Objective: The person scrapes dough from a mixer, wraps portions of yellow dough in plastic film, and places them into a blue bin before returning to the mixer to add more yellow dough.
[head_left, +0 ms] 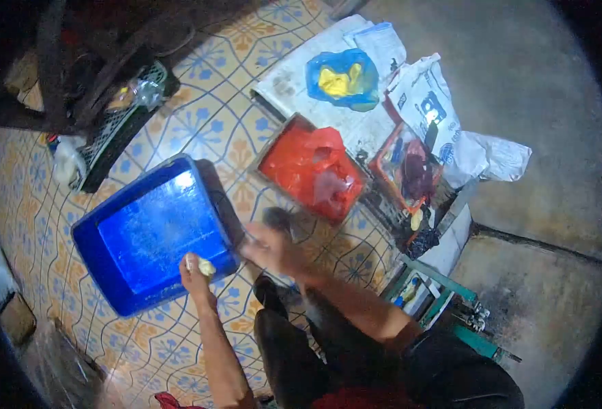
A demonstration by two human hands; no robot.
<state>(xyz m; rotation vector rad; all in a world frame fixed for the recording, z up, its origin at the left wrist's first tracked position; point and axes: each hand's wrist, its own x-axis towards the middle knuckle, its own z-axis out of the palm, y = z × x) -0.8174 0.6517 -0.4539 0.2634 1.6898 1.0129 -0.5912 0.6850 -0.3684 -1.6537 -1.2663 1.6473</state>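
A blue plastic tub (171, 218) rests on the patterned tile floor, with white residue on its bottom. My left hand (195, 278) is closed at the tub's near edge, and a small pale yellow lump (207, 267) pokes out beside the fingers. What kind of thing the lump is, I cannot make out. Just off the tub's right side is my right hand (272, 247), blurred by motion. Its fingers are too smeared to show whether they hold anything.
A tray lined with a red plastic bag (307, 170) lies right of the tub. Beyond it, a blue bag with yellow contents (340, 80) sits on a white surface (280, 85). White sacks (427, 102) lie farther right. A green crate (123, 129) stands left; a green metal frame (464, 290) is at right.
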